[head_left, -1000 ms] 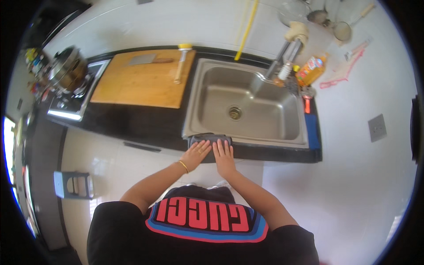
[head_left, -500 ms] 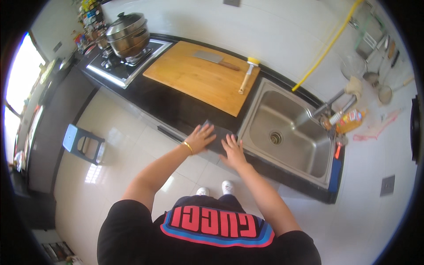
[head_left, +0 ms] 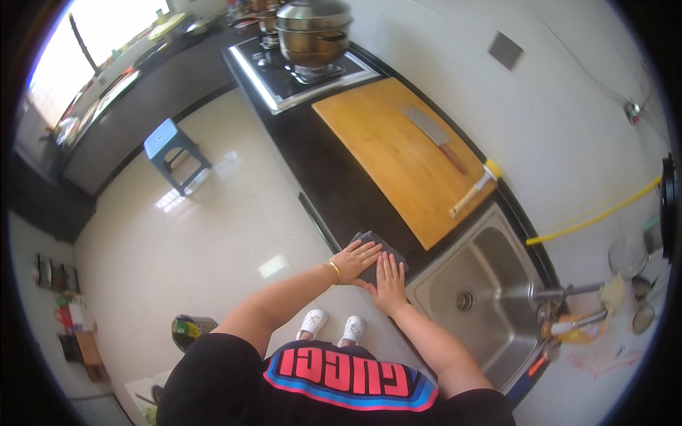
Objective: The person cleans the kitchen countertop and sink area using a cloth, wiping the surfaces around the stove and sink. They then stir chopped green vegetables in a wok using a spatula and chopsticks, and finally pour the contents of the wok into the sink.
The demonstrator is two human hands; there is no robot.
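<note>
A dark grey cloth (head_left: 369,236), folded or gathered into a thick pad, lies at the front edge of the black countertop (head_left: 316,156). Flat on its near left side rests my left hand (head_left: 349,263), fingers stretched out, a gold bangle at the wrist. My right hand (head_left: 389,290) presses on the same cloth from the right, also with straight fingers. The two hands almost touch. Part of the cloth is hidden beneath them. Just beyond lies a wooden cutting board (head_left: 387,153) carrying a cleaver (head_left: 430,131) and a yellow-headed brush or scraper with a pale handle (head_left: 471,195).
Right of the hands is a steel sink (head_left: 490,266) with a faucet (head_left: 568,292). A gas stove (head_left: 266,78) holds a lidded steamer pot (head_left: 312,35) at the far end. A blue stool (head_left: 174,149) stands on the tiled floor at left; a dark bin (head_left: 190,328) is behind.
My hands have come closer together, and the cloth under them looks smaller and thicker than when it lay spread. The view has turned, showing more floor on the left.
</note>
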